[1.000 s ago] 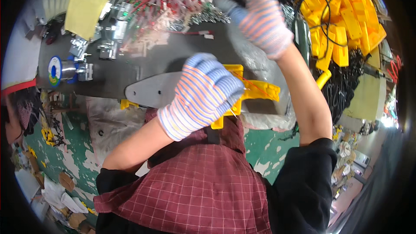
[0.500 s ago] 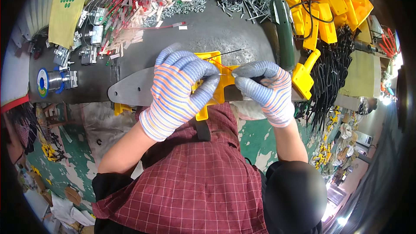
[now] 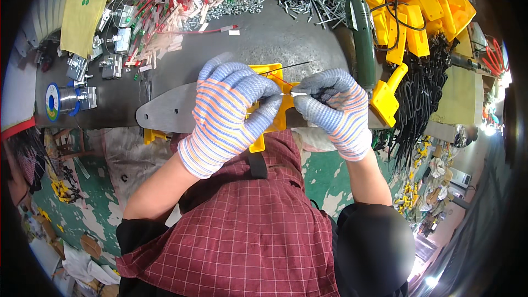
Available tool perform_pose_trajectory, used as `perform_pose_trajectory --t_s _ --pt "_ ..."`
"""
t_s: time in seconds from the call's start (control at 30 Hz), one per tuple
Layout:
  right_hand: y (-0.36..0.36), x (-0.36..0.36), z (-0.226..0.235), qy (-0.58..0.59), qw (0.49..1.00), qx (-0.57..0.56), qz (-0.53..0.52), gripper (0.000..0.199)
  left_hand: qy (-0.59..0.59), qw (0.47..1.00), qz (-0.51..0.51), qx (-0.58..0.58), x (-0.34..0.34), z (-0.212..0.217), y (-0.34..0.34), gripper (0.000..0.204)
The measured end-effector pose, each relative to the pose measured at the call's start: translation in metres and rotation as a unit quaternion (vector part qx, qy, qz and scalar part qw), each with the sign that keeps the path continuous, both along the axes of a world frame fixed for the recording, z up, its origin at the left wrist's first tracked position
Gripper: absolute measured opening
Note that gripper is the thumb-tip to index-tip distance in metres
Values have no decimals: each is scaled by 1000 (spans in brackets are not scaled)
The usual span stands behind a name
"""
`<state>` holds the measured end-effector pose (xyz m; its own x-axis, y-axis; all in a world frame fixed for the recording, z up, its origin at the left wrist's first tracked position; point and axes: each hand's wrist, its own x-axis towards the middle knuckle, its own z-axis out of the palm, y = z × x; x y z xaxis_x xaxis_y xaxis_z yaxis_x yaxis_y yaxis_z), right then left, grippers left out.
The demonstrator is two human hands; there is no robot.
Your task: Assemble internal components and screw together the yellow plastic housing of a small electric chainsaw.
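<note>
A yellow plastic housing (image 3: 273, 125) lies at the table's front edge under my hands. Both of my hands wear striped gloves. My left hand (image 3: 228, 104) is closed over the housing, thumb and index finger pinching a thin wire (image 3: 285, 94) whose end shows between the hands. Opposite it, my right hand (image 3: 336, 107) pinches a small white piece (image 3: 298, 92), which meets or nearly meets the wire end; whether they join I cannot tell. A red wire (image 3: 281, 80) and a black wire (image 3: 294, 66) stick out over the housing beside my left fingertips.
A flat grey metal plate (image 3: 168, 111) lies left of the housing. Solder wire spool (image 3: 61, 103), metal parts (image 3: 113, 66), red wires (image 3: 159, 16) and screws (image 3: 316, 3) surround the work spot. To the right are a green power tool (image 3: 361, 44) and yellow housings (image 3: 415, 16).
The white piece now shows at my right fingertips, which have shifted slightly left toward the left hand. My left hand has stayed almost in place.
</note>
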<state>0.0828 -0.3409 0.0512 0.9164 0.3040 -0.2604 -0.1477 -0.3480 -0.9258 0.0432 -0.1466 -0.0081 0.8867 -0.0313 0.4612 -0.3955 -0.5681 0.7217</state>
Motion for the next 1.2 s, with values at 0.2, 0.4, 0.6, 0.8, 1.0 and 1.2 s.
perform_pose_trajectory --t_s 0.2,0.4,0.6,0.8,1.0,1.2 --pt "-1 2 -5 -52 998 -28 36 19 -4 1000 0 11 0 2 0 12" --pt "-6 12 -12 -144 980 -46 129 17 12 1000 -22 10 3 6 5 16" --pt "5 34 4 102 981 -27 164 19 71 995 -60 -28 6 4 14 18" --pt "10 37 10 22 972 -103 212 21 -26 997 -64 36 4 -5 22 20" --pt "20 37 2 -122 940 -124 294 21 -60 994 -70 61 7 -7 20 21" --pt "5 26 4 -110 968 -85 209 24 -41 996 -72 25 10 -7 20 20"
